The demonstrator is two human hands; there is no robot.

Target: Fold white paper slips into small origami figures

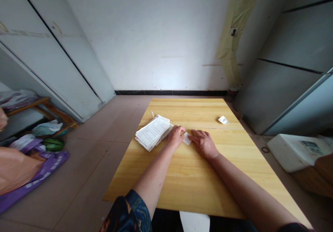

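A small printed slip of paper (186, 139) lies on the wooden table (203, 187) between my two hands. My left hand (176, 136) is closed, its curled fingertips at the slip's left edge. Stretched fingers of my right hand (204, 144) rest flat on the table, the tips touching the slip's right side. Just left of my left hand is a loose stack of printed papers (154, 131), partly fanned out. Part of the slip is hidden by the fingers.
A small white packet (223, 120) sits at the table's far right. Behind the stack is a thin white object (152, 114). On the floor are a watermelon (52, 144) and purple bag (56, 161) at left, and a white box (296, 152) at right.
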